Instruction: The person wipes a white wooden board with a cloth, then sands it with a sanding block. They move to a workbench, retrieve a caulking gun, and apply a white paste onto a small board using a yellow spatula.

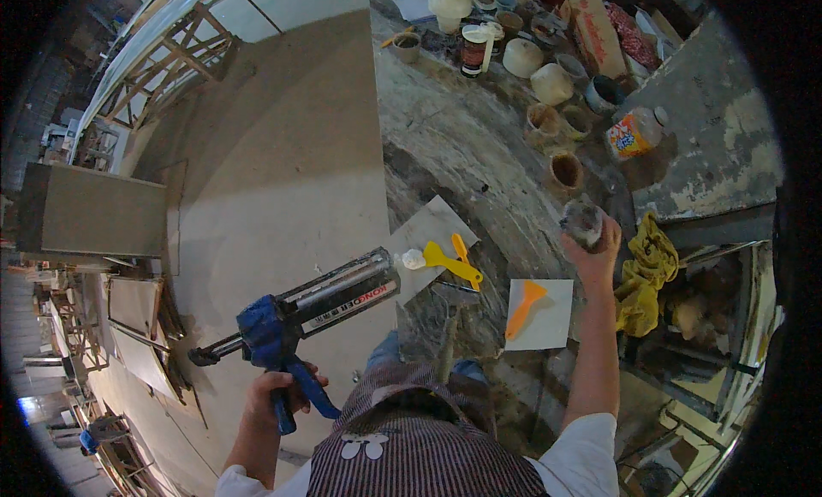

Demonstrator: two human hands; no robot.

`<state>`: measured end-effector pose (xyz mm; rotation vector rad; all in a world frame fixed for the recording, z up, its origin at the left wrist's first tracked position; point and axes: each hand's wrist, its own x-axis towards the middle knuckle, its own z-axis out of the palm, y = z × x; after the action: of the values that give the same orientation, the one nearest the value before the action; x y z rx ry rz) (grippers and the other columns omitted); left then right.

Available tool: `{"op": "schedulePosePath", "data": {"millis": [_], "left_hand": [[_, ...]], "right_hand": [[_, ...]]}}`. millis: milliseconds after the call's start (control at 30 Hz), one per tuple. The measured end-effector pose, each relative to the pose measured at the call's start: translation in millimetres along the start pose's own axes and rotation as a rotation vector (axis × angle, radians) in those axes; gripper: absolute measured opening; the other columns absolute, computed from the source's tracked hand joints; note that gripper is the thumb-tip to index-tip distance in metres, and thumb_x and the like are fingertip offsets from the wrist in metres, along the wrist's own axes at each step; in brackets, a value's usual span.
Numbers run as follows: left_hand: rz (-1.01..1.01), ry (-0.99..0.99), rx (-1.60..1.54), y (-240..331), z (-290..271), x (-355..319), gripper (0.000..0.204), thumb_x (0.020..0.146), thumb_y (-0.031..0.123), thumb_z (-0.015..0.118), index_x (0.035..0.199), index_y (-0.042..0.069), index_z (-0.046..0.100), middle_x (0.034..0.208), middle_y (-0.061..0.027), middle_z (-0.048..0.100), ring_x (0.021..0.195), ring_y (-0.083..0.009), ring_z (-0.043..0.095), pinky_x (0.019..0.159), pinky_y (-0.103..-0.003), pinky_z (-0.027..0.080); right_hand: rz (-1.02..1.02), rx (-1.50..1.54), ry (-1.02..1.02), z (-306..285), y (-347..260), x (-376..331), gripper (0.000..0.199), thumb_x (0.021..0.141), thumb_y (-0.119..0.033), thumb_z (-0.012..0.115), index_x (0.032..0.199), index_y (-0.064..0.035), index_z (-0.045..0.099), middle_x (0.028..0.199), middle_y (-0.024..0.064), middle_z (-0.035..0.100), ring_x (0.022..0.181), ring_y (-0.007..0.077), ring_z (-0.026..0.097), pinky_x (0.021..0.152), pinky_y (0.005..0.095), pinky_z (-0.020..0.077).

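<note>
My left hand point(274, 391) is wrapped round the blue handle of a cartridge caulking gun point(321, 309), which points up to the right. Over at the right, the fingers of my right hand point(597, 255) close round a clear, clouded cup point(583, 220) above the stone slab. Between the hands lies a pale tile point(432, 216) with a white dollop point(413, 259) close to the gun's tip. A yellow scraper point(454, 264) lies across its edge, beside an orange-yellow tool point(462, 249). Another orange scraper point(526, 309) rests on a white square tile point(552, 330).
Used cups point(565, 172), cans and tubs crowd the marbled slab point(445, 146) at the far right. A bottle with an orange label point(635, 134) lies on a grey board. Yellow cloth point(648, 274) hangs by my right arm. Wooden trestles point(184, 52) stand at the far left.
</note>
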<state>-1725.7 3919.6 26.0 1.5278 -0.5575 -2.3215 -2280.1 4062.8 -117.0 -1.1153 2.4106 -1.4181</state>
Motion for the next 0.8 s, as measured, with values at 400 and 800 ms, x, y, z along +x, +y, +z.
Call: {"op": "schedulePosePath", "data": {"millis": [400,800], "left_hand": [[0.114,0.051,0.161,3.4,7.7,16.8,0.045,0.077,0.018,0.061,0.11,-0.013,0.057,0.098,-0.0268,0.067,0.09,-0.0366,0.07,0.063,-0.039,0.062],[0.327,0.161,0.493,7.2,-1.1,35.4,0.039,0.075,0.013,0.07,0.109,-0.005,0.061,0.096,-0.0198,0.069,0.085,-0.0304,0.07,0.062,-0.039,0.06]], "right_hand": [[0.429,-0.29,0.029,17.5,61.5,-31.7,0.096,0.066,-0.026,0.088,0.146,-0.0133,0.036,0.138,0.0187,0.047,0.129,0.0378,0.043,0.106,0.0498,0.0381],[0.515,0.056,0.113,-60.8,-0.9,-140.0,0.047,0.084,-0.016,0.071,0.127,-0.0047,0.055,0.121,0.0131,0.06,0.111,0.0228,0.056,0.094,0.038,0.0461]]}}
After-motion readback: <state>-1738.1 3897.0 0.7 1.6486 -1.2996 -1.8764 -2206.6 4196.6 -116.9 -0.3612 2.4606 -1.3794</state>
